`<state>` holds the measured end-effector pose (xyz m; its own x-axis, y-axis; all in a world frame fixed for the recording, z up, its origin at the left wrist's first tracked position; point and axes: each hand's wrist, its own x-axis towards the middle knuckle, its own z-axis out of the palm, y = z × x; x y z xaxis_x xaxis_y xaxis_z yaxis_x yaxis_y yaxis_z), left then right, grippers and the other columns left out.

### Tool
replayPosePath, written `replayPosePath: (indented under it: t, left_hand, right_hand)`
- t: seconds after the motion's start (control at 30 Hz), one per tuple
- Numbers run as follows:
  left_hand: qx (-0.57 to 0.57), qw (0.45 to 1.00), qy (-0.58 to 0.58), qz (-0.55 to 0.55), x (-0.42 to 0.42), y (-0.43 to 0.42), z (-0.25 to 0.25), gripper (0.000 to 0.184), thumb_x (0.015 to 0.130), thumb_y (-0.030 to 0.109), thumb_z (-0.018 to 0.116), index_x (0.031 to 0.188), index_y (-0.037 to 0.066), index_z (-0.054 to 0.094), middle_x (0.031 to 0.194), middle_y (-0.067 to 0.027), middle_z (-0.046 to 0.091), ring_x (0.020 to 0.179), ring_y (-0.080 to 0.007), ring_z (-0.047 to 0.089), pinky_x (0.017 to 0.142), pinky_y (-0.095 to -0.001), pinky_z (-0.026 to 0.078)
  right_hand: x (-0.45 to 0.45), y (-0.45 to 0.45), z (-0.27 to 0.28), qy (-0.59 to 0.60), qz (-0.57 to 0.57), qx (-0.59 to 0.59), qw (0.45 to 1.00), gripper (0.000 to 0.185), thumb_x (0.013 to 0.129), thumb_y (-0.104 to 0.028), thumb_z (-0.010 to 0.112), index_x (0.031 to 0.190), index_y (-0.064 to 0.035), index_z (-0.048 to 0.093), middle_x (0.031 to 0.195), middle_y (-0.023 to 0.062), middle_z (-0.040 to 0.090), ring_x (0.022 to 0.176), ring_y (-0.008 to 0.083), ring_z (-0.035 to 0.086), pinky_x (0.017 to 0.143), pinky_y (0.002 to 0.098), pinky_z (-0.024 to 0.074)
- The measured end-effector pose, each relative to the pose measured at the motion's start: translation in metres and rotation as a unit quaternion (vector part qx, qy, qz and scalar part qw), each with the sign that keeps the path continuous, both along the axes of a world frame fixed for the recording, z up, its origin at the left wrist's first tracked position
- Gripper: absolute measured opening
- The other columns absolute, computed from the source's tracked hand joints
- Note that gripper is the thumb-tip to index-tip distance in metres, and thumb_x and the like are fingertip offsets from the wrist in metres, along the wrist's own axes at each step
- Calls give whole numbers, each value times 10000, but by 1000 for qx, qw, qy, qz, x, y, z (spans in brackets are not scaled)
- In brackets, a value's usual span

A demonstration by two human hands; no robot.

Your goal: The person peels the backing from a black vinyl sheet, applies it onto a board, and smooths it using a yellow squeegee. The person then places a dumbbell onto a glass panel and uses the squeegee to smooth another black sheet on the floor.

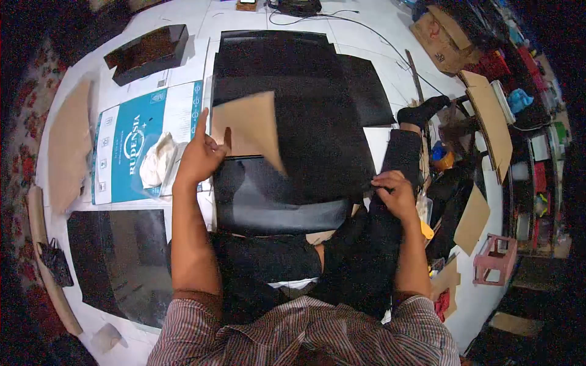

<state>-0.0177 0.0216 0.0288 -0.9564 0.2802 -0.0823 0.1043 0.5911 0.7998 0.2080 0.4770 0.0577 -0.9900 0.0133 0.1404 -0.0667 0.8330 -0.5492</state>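
A striped shirt point(305, 332) lies nearest; beyond it, the right hand point(395, 194) pinches the near right edge of a broad black sheet point(317, 128) on the floor point(201, 18). The left hand point(204, 157), index finger extended, is beside tan cardboard point(244, 119), its grip unclear. The sheet looks light, thin and easily creased, best held by opposite edges.

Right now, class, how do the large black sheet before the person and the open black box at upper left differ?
The large black sheet covers far more area than the open black box. The sheet is spread out, while the box has raised walls. The right hand is at the sheet's near right corner; neither hand touches the box. Both look black.
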Motion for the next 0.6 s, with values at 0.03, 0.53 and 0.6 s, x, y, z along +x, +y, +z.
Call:
replayPosePath:
  t: [0.03, 0.53, 0.6]
  left_hand:
    - [-18, 1000, 9, -19, -1, -7, -7, 1022, 791, 24, 719, 1629, 208, 165, 892, -158, 679, 819, -307, 684, 821, -384, 545]
    - [-45, 998, 26, 32, -10, -14, -22, 497, 876, 99, 506, 1365, 80, 591, 1079, -221, 660, 998, -384, 641, 942, -451, 497]
    - [-39, 998, 36, 34, -7, -9, -18, 488, 875, 99, 503, 1353, 71, 597, 1064, -220, 651, 992, -383, 636, 930, -453, 496]
  right_hand:
    - [1, -5, 2, -23, 16, -14, 1000, 221, 746, -15, 700, 948, -52, 780, 1053, 105, 739, 1034, 289, 667, 956, 394, 507]
    - [-96, -28, 13, -235, 135, 102, 957, 329, 838, -350, 792, 1016, -74, 773, 1026, 144, 738, 1001, 338, 683, 902, 410, 528]
    - [-129, -34, -8, -130, 145, 107, 975, 347, 853, -348, 777, 1064, -73, 758, 1036, 152, 726, 1047, 347, 670, 914, 414, 525]
